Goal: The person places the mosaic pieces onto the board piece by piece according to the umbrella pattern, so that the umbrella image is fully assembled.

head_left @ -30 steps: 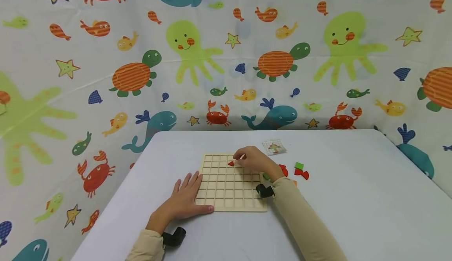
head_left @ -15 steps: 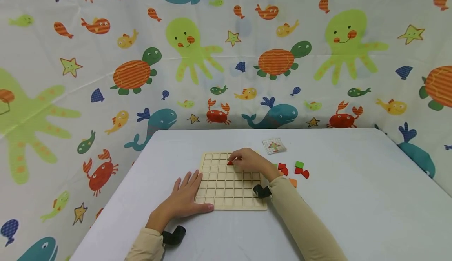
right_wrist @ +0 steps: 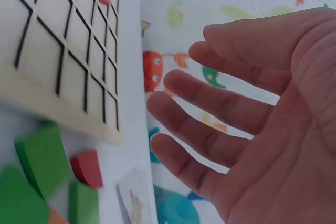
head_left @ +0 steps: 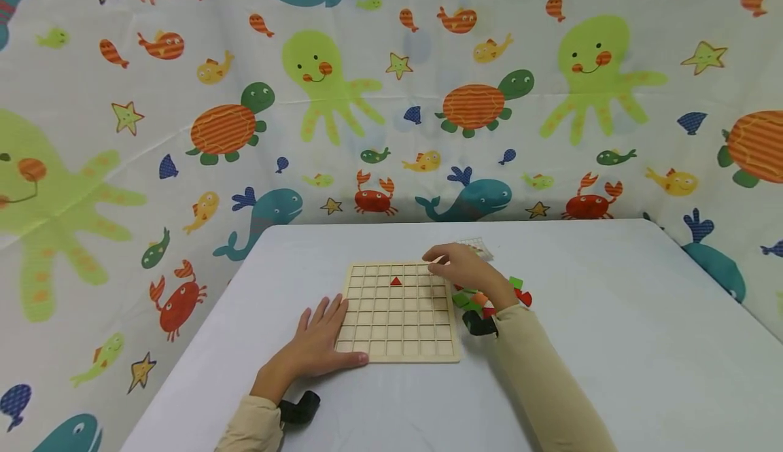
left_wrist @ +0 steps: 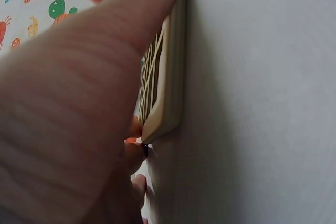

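A square wooden grid board (head_left: 397, 316) lies flat on the white table. One red triangle piece (head_left: 395, 281) sits in a cell of its upper part. My left hand (head_left: 318, 343) rests at the board's left edge, fingers spread, with the thumb along the front left corner. Over the board's far right corner hovers my right hand (head_left: 467, 268), fingers loosely bent and holding nothing, as the right wrist view shows too. Beneath that forearm, right of the board, several coloured pieces lie, among them a green block (right_wrist: 43, 158) and a small red block (right_wrist: 86, 168); the arm partly hides them.
A small pattern card (head_left: 480, 248) lies beyond the board, partly behind my right hand. To the right of my wrist are a green square (head_left: 516, 282) and red pieces (head_left: 523, 297). A curtain (head_left: 404, 119) printed with sea animals hangs behind the table.
My right hand has let go of the red triangle, which stays in the grid, and has moved right towards the far right corner. The left hand stays in place.
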Tool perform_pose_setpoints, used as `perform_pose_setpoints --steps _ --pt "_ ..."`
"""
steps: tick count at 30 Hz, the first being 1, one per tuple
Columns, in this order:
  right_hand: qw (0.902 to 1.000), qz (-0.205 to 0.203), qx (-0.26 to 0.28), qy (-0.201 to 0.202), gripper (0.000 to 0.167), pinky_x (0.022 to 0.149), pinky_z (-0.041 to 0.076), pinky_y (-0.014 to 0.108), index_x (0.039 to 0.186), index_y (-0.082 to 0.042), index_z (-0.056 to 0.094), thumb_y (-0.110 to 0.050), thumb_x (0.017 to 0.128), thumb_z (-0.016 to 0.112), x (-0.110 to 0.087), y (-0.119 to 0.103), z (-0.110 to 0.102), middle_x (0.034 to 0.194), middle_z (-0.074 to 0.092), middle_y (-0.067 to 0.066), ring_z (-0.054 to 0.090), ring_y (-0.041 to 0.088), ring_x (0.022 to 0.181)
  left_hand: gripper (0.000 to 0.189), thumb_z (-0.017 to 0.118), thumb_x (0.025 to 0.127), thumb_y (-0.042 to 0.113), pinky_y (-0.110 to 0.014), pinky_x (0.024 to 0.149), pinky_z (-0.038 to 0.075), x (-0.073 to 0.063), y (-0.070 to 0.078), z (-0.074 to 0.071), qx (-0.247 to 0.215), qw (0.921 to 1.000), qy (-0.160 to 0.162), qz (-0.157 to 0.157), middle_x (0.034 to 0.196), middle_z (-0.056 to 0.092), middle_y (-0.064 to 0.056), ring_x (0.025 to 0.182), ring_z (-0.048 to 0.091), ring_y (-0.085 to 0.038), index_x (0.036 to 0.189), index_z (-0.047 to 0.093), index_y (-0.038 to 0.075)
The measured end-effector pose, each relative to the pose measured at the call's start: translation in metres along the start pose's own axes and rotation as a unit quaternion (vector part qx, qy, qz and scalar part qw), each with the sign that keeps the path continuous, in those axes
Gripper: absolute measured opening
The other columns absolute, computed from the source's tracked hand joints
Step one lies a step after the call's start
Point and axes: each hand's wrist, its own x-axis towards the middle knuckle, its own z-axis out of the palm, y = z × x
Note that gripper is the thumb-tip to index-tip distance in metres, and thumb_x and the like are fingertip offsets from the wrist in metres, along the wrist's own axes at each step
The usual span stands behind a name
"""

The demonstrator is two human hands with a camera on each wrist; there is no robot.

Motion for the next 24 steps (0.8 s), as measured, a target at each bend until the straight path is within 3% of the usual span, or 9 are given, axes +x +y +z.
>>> perform_pose_setpoints --steps 6,12,21,24 --pt "0.9986 0.026 -0.034 0.031 0.038 0.102 0.056 0.051 0.139 0.004 0.066 -0.015 0.108 0.062 -0.017 0.013 -0.023 0.137 0.068 0.021 0.066 0.037 0.122 0.127 0.076 0.083 0.074 -0.068 0.125 0.000 0.000 -0.001 0.000 0.001 1.0000 -0.004 -0.004 0.176 0.016 -0.022 0.162 0.005 -0.045 0.169 0.022 -0.002" --pt "0.9956 0.072 -0.036 0.048 0.038 0.103 0.054 0.054 0.139 0.004 0.066 -0.014 0.106 0.066 -0.022 0.022 -0.035 0.135 0.068 0.022 0.064 0.039 0.121 0.128 0.076 0.083 0.074 -0.068 0.125 -0.001 0.000 -0.005 -0.003 0.005 1.0000 0.002 -0.003 0.176 0.015 -0.022 0.162 0.004 -0.045 0.168 0.022 -0.003" --pt "0.9931 0.108 -0.045 -0.010 0.035 0.100 0.056 0.050 0.134 0.002 0.068 -0.011 0.101 0.070 -0.019 0.038 -0.027 0.120 0.071 0.016 0.065 0.034 0.111 0.127 0.076 0.083 0.074 -0.068 0.125 -0.001 0.003 -0.005 -0.001 0.000 1.0000 -0.003 0.001 0.176 0.015 -0.022 0.162 0.004 -0.045 0.169 0.021 -0.003" --pt "0.9930 0.102 -0.051 -0.029 0.033 0.098 0.057 0.050 0.130 0.001 0.070 -0.008 0.099 0.069 -0.019 0.042 -0.023 0.117 0.070 0.015 0.064 0.033 0.109 0.127 0.076 0.084 0.073 -0.068 0.125 -0.001 0.003 -0.004 0.000 -0.003 1.0000 -0.005 0.001 0.176 0.015 -0.022 0.162 0.004 -0.045 0.169 0.021 -0.003"
